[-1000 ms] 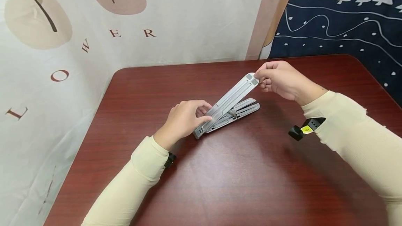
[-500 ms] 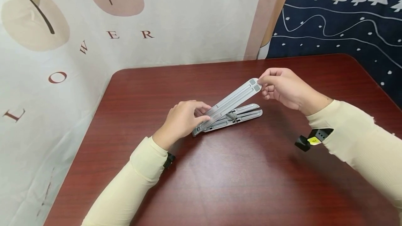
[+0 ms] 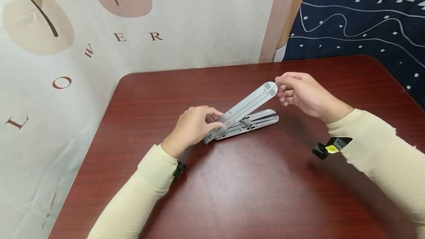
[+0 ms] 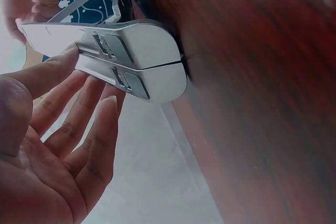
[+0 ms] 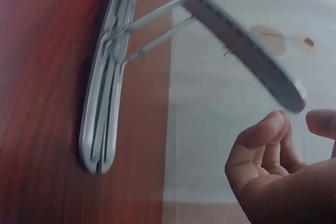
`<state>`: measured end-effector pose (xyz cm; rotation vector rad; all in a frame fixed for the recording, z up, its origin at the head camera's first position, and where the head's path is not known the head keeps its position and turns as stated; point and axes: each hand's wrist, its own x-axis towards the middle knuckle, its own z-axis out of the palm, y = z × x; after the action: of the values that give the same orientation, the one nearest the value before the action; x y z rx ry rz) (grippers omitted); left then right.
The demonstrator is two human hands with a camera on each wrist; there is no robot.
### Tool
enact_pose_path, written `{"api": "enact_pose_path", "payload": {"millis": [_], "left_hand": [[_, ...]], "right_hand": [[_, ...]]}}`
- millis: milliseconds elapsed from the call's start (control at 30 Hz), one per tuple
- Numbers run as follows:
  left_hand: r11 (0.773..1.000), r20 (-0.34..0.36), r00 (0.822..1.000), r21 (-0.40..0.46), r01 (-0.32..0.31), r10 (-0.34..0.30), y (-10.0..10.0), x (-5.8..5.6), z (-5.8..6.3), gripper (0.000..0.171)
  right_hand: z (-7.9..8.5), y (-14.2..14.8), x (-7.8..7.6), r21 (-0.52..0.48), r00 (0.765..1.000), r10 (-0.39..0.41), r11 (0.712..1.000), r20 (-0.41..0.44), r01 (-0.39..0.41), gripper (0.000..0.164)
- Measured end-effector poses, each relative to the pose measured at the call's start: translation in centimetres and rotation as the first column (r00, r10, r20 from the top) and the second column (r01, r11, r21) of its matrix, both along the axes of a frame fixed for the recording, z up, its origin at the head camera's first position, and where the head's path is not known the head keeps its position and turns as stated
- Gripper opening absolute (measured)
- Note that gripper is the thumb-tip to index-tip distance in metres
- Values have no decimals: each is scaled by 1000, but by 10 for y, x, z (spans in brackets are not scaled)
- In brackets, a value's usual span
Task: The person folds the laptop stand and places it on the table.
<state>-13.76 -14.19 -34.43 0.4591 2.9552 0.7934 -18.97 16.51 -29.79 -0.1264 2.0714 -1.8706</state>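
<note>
Now the right hand (image 3: pixel 305 95) pinches nothing: in the right wrist view its thumb and fingertips stand apart, just beside the tip of the raised half (image 3: pixel 247 104), which half a second ago they were gripping. The left hand (image 3: pixel 192 126) keeps its hold near the joined end of the folding metal stand (image 4: pixel 128 30), thumb on one face, fingers on the other. That release, I judge, leaves the raised half borne by its thin struts (image 5: pixel 157 13) and the left hand, at about the same slant as before but lower than a second ago. Beneath it the paired lower legs (image 3: pixel 265 121) lie on the tabletop (image 3: pixel 206 194), apart at their free ends. Behind hangs a pale printed cloth (image 3: pixel 206 21).
</note>
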Motion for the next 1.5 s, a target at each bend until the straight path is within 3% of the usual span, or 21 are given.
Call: {"api": "enact_pose_path", "payload": {"millis": [67,133,267,367,433,533,633,767,900,1000,1267,1367,1500], "left_hand": [[1000,-2,1000,1,4,-4,0,0,0,26],[1000,-4,1000,2,2,-2,0,0,0,26],[1000,-1,1000,6,-1,1,1,-1,-1,26],[1000,7,1000,10,2,-2,1,-1,-1,27],[1000,8,1000,14,2,-3,1,-1,-2,27],[1000,8,1000,19,3,-3,1,-1,-2,27],[1000,10,1000,19,2,-2,1,-1,-1,27],[1000,19,1000,13,-6,6,2,0,-1,27],[1000,21,1000,19,-3,3,2,0,-1,27],[1000,24,1000,21,-5,4,1,1,0,27],[1000,20,1000,19,-9,9,0,1,1,27],[1000,29,1000,16,-11,10,0,1,1,27],[1000,41,999,17,-12,11,2,1,1,28]], "right_hand": [[-6,3,-2,109,996,12,994,-93,-2,17],[-15,6,-6,256,979,55,967,-197,-3,17],[-34,8,-12,519,913,196,854,-358,20,13],[-45,6,-13,621,867,281,783,-411,40,15],[-50,4,-13,658,843,316,751,-436,58,18],[-54,1,-13,692,825,336,716,-454,89,18],[-56,-1,-12,718,825,345,689,-448,102,14],[-56,-2,-11,732,846,347,678,-405,72,11],[-57,-2,-10,707,858,312,703,-407,79,13],[-58,-3,-11,699,854,321,712,-409,67,18],[-64,-6,-14,752,863,410,657,-294,-57,14],[-64,-4,-14,766,854,439,639,-280,-77,16],[-67,-1,-13,779,820,483,623,-307,-75,15]]}}
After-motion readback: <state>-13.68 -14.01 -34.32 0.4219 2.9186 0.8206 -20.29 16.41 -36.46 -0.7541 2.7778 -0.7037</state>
